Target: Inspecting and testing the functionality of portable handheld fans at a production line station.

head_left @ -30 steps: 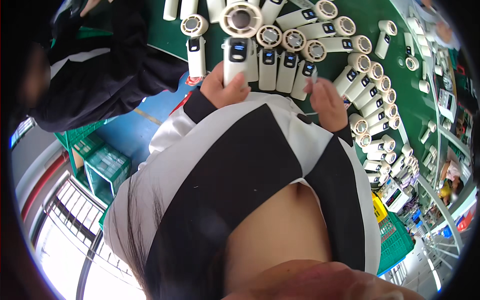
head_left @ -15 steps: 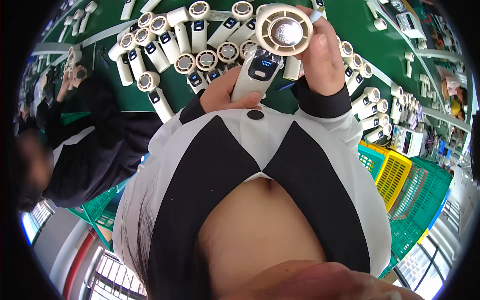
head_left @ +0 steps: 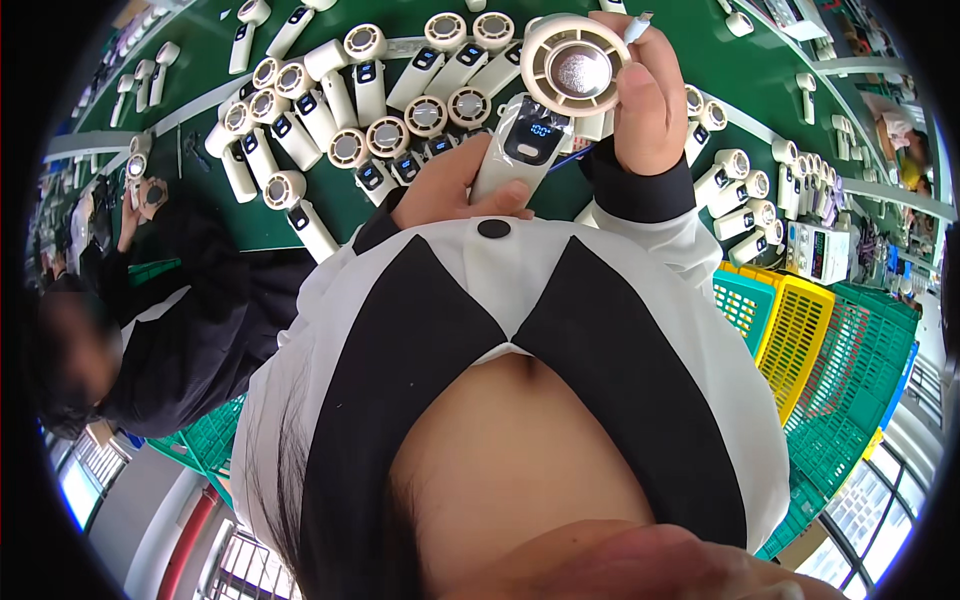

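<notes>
In front of my chest I hold a cream handheld fan [head_left: 508, 165], its round head tilted up and the small dark display on its handle lit. My left hand [head_left: 442, 188] wraps the handle, thumb across the front near its lower end. Beside the fan's head is my right hand [head_left: 650, 115], fingers bent, thumb by the rim. Between its thumb and fingers sits a pale cable plug [head_left: 637, 27] with a metal tip pointing up. The fan's head hides part of the right fingers.
Several similar fans [head_left: 387, 137] lie across the green table [head_left: 270, 222], with more at the right near a white box-shaped device [head_left: 818, 252]. Yellow [head_left: 797, 335] and green crates [head_left: 850, 370] stand at my right. A co-worker in dark clothes [head_left: 200, 320] sits at my left, holding a fan.
The view has shifted slightly, so the table's fans appear moved to the left. Both hands keep their holds, and the held fan sits slightly farther right in the picture.
</notes>
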